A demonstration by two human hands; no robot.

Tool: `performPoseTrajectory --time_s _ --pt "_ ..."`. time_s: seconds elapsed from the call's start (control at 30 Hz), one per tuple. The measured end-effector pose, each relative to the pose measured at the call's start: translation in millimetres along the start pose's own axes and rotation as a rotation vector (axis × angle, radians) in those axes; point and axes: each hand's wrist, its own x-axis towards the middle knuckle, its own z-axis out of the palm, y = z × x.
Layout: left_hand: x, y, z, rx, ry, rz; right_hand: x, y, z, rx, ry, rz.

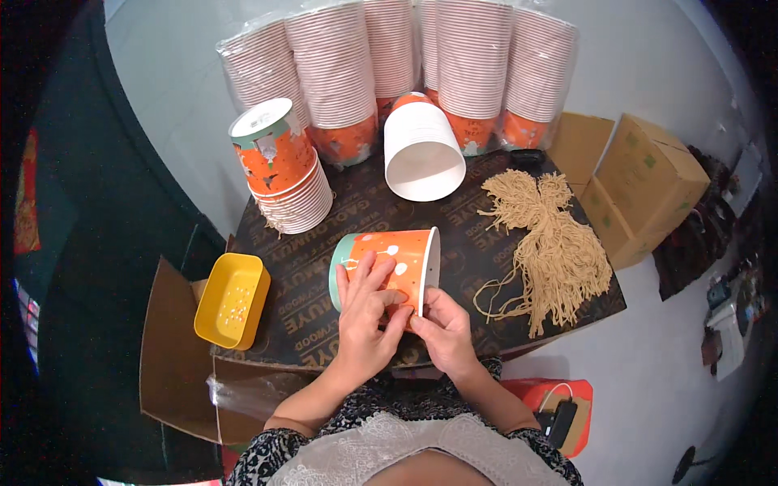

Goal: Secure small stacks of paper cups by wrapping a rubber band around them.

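An orange paper bucket [374, 245] with a green base band and a white rim lies on its side at the table's front edge, its mouth turned right. My left hand [366, 317] rests on its printed wall, with thumb and forefinger closed together near the rim. At the rim, my right hand [447, 330] grips the edge, thumb outside and fingers reaching into the mouth. Anything small between my fingertips is too hidden to make out. Right of my hands, a bundle of tan strings [559, 263] is spread over the tabletop, with loose ends trailing toward the bucket.
A yellow tray [261, 283] with small white bits sits at the left edge. Behind it leans a nested bucket stack [279, 162]. White buckets [425, 166] lie mid-table before tall wrapped stacks [332, 65]. Cardboard boxes [648, 174] stand right; an open carton [170, 348] is at lower left.
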Motion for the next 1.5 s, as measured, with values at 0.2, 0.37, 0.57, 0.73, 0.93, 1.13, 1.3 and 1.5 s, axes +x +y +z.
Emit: performPoseTrajectory --time_s 0.2,0.37,0.57,0.73,0.93,1.13,1.3,1.5 --pt "-3 -4 -1 -0.024 -0.026 -0.018 -1 4 2 -0.234 -0.023 -0.128" --pt "-7 -10 2 -0.040 -0.011 0.018 0 8 3 -0.318 -0.015 -0.216" --pt "-9 -10 2 0.052 0.047 0.151 -5 9 9 -0.515 0.025 -0.310" --pt "-3 -17 -22 0.195 0.077 0.119 0 -10 12 -1.051 0.134 -0.664" --pt "-26 -86 -130 0.707 0.314 -0.377 12 -35 14 -1.344 -0.144 -0.832" --pt "-49 -121 -190 0.889 0.141 -0.657 17 -34 18 -1.433 -0.171 -0.891" --pt "-52 -137 -193 0.927 0.014 -0.732 7 -43 -5 -1.326 -0.023 -0.851" --pt "-39 -110 -168 0.787 0.243 -0.600 -5 -88 -96 -1.582 0.055 -0.619"
